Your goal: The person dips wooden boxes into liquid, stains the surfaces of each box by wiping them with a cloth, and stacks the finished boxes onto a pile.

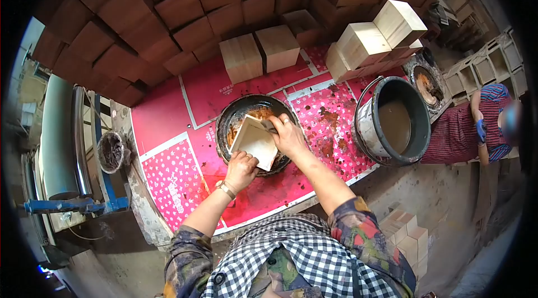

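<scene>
A pale open wooden box (253, 142) is tilted over a dark round basin (222, 121) with orange-brown stain inside. My left hand (241, 170), a watch on its wrist, has its fingers closed on the box's near edge. At the box's right side is my right hand (288, 136), wearing a ring. Its fingers pinch a small dark grey pad (269, 126) against the box; whether this is a sponge or a brush head I cannot tell. The basin's lower part is partly hidden by the box and my hands.
Pink printed sheets (162, 113) cover the table. A bucket of brown liquid (374, 124) stands to the right. Pale boxes (241, 58) sit behind the basin, below stacked brown boxes (179, 9). A co-worker (471, 124) is at far right. Rollers (59, 135) stand left.
</scene>
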